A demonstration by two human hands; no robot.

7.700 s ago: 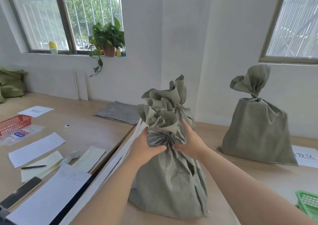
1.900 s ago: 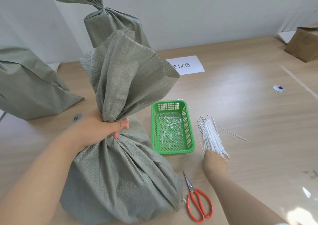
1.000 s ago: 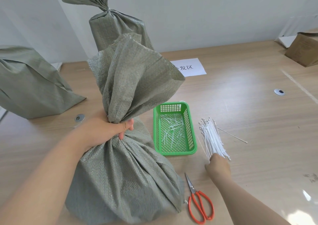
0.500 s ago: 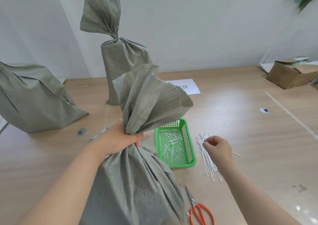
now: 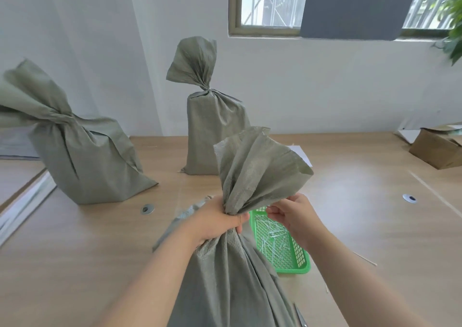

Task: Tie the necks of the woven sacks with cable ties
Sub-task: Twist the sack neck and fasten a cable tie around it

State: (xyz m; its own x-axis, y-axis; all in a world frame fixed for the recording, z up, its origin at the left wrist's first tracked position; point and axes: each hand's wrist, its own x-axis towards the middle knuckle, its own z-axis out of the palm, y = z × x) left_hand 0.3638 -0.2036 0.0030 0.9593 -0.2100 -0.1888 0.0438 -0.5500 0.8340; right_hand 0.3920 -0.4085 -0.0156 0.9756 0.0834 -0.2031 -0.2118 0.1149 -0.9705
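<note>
- Here, the left hand (image 5: 220, 220) is clenched round the neck (image 5: 233, 210) of the near sack (image 5: 232, 276), with fingers and thumb wrapped fully about the gathered weave.
- The near sack stands upright on the wooden table (image 5: 375, 214), at its near edge. Its open top (image 5: 257, 166) flares up and to the right above the fist.
- The right hand (image 5: 295, 214) hovers just beside the neck, under the flared cloth. Its thumb and fingertips (image 5: 272, 210) are drawn together, but the picture does not show whether they pinch anything.
- A green basket (image 5: 303, 264) sits on the table just right of the near sack, below the right hand, and holds short white offcuts (image 5: 271, 236).
- Two more sacks stand farther back, both with cinched necks: one on the left (image 5: 82, 156) and one upright by the wall (image 5: 212, 131).
- Scissor blades (image 5: 300, 319) show at the bottom edge.
- A thin pale strand (image 5: 365, 259) lies on the table to the right of the basket.
- A cardboard box (image 5: 437, 151) rests at the far right, and a sheet of paper (image 5: 301, 155) shows behind the flared top.
</note>
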